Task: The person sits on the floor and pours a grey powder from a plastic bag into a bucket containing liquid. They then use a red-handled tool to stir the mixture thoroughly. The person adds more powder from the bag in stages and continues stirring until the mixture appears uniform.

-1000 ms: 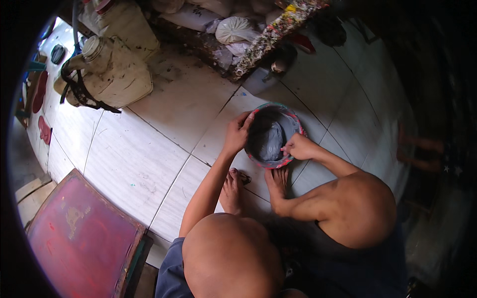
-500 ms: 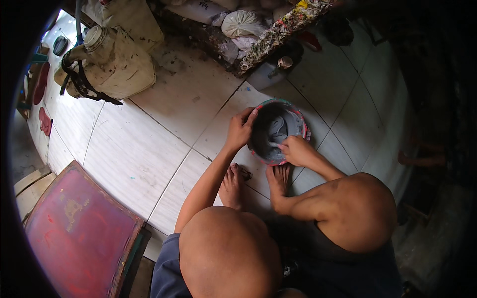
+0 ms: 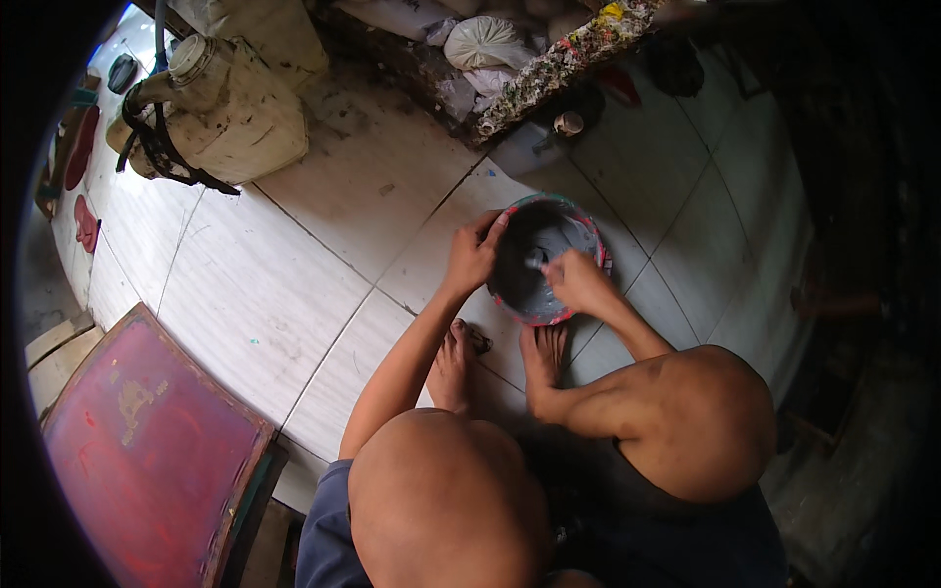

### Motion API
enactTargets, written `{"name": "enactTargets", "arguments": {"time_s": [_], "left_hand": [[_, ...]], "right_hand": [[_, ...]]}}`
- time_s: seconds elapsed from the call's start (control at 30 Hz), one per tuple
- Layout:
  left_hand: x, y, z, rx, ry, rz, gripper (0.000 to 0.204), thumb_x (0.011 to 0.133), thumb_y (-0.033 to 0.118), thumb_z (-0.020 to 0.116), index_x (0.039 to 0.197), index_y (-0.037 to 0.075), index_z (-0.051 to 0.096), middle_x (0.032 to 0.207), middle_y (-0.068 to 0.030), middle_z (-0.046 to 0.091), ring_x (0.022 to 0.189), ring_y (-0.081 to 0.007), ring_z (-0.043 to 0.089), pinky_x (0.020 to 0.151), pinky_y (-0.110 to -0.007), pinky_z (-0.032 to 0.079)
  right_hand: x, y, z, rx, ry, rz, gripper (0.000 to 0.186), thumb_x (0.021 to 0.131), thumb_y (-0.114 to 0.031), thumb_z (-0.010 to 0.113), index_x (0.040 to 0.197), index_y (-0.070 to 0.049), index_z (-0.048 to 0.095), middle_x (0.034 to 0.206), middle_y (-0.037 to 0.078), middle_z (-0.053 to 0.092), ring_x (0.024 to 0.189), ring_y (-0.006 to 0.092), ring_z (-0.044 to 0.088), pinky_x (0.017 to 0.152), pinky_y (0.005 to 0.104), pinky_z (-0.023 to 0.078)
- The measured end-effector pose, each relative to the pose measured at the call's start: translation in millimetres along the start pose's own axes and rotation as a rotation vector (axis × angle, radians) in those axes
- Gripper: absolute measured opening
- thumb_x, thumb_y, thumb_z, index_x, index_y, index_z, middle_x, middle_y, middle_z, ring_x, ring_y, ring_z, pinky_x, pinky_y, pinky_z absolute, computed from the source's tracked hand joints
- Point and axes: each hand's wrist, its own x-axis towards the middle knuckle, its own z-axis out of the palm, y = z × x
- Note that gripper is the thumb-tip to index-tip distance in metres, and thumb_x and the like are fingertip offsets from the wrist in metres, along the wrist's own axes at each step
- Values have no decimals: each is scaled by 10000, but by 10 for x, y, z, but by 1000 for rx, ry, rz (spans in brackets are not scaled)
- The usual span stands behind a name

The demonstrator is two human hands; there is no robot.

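Observation:
A round tub (image 3: pixel 538 320) with a red and green rim stands on the tiled floor just beyond my feet, holding thick grey paste (image 3: pixel 574 233). My left hand (image 3: pixel 473 259) is closed on the tub's left rim, thumb on top. Over the right part of the tub, my right hand (image 3: pixel 578 280) is closed around a short, pale stirring tool (image 3: pixel 535 263). Motion smears the tool, and the paste and my fingers hide much of it, so its exact kind does not show.
At the upper left stands a stained jerrycan (image 3: pixel 221 118) with a black strap. A red framed screen-like panel (image 3: pixel 157 441) lies at the lower left. Beyond the tub are a paint-crusted beam (image 3: pixel 564 73), a tied bag (image 3: pixel 483 42) and a translucent container (image 3: pixel 529 147).
My right hand has shifted slightly up and left inside the tub, with the tool moving through the paste. The paste's raised fold has flattened. My left hand stays on the rim.

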Motion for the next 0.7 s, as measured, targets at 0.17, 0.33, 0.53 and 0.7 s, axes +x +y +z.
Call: {"name": "enactTargets", "arguments": {"time_s": [0.17, 0.33, 0.53, 0.7], "left_hand": [[0, 43, 14, -3, 19, -8, 327, 971, 297, 545, 1058, 5, 664, 732, -150, 622, 673, -141, 558, 658, -309, 462], [8, -24, 17, -44, 23, -8, 324, 969, 293, 548, 1056, 4, 666, 682, -127, 575, 642, -135, 505, 628, -302, 445], [-17, 98, -7, 7, 14, -27, 316, 972, 280, 538, 1047, 1, 667, 707, -146, 613, 664, -136, 546, 651, -313, 459], [-16, -31, -38, -40, 51, 22, 322, 973, 285, 536, 1058, 3, 666, 767, -159, 648, 712, -150, 587, 685, -319, 472]], "right_hand": [[29, 227, -565, -168, -90, 206, 212, 870, -163, 619, 867, 30, 705, 775, 276, 651, 776, 395, 677, 723, 440, 512], [-97, 63, -191, -80, -100, 56, 225, 885, -160, 608, 827, 44, 684, 740, 282, 626, 704, 399, 663, 613, 438, 499], [-42, -117, -71, -44, -6, 87, 259, 899, -191, 603, 879, 55, 679, 824, 299, 632, 861, 455, 631, 729, 474, 511], [-198, -116, -659, -621, -227, -285, 141, 808, -96, 607, 887, -32, 704, 814, 247, 678, 800, 346, 696, 684, 480, 539]]}}
